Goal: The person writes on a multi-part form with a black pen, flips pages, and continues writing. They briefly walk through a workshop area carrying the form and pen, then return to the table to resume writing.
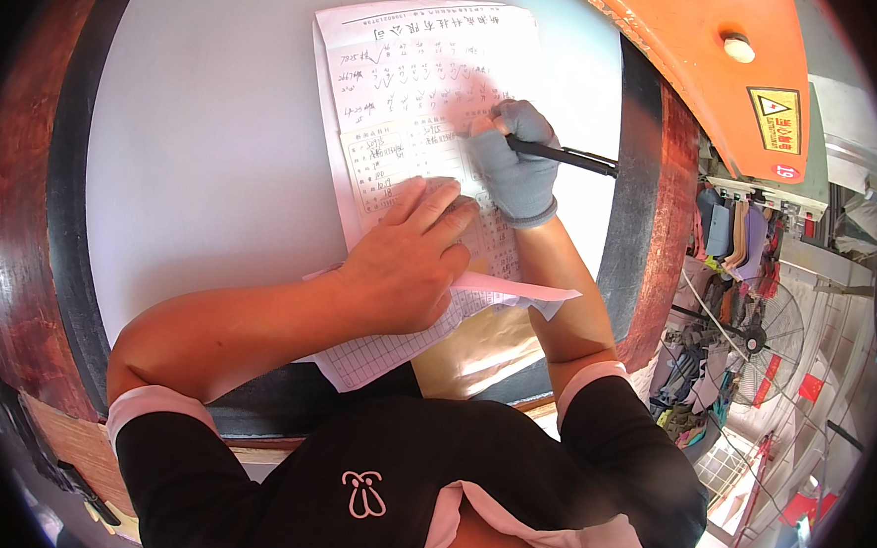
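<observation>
A stack of printed and handwritten forms lies on the pale tabletop, its top edge pointing away from me. My right hand, in a grey glove that leaves some fingertips bare, grips a black pen over the upper right part of the forms. The pen's tip is hidden by the hand. Bare and with fingers stretched out flat, my left hand presses on the lower part of a small cream slip on the stack. A pinkish sheet is folded up beside its heel, above a gridded sheet.
Brown paper lies under the sheets near the table's front edge. A dark border and reddish wood frame the white tabletop. An orange machine housing overhangs the far right. Beyond are a standing fan and hanging socks.
</observation>
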### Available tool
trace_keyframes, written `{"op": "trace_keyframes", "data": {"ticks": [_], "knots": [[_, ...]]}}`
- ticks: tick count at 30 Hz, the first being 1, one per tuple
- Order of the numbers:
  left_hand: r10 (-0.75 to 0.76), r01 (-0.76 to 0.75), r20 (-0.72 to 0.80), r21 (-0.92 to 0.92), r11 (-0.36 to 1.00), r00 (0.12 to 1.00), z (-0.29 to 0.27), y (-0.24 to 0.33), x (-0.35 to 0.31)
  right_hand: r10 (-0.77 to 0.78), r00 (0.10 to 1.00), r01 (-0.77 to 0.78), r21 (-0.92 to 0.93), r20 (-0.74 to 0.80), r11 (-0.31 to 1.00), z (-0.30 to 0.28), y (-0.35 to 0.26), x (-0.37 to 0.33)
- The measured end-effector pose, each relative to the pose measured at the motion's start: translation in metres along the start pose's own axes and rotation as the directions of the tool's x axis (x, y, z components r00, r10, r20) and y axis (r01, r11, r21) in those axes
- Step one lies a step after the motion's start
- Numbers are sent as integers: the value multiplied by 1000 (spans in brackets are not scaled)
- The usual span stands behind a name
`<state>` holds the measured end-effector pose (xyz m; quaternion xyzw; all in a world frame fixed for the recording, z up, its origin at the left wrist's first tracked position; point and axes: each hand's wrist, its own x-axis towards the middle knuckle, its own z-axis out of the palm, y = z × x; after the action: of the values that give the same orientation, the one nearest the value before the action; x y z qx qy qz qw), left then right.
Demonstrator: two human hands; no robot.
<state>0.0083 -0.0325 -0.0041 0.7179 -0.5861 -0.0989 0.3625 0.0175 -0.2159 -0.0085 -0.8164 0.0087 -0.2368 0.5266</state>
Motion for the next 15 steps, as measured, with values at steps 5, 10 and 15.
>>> {"op": "trace_keyframes", "data": {"ticks": [5,10,15], "knots": [[23,-23,-40,0,1000,999,0,0,0,18,999,-19,11,33,1000,-1,2,-1],[26,-26,-41,1,1000,999,0,0,1,-18,998,21,-52,66,998,-6,5,-1],[4,-4,0,-7,1000,1000,0,0,0,82,995,-74,119,-64,990,-4,1,-3]]}}
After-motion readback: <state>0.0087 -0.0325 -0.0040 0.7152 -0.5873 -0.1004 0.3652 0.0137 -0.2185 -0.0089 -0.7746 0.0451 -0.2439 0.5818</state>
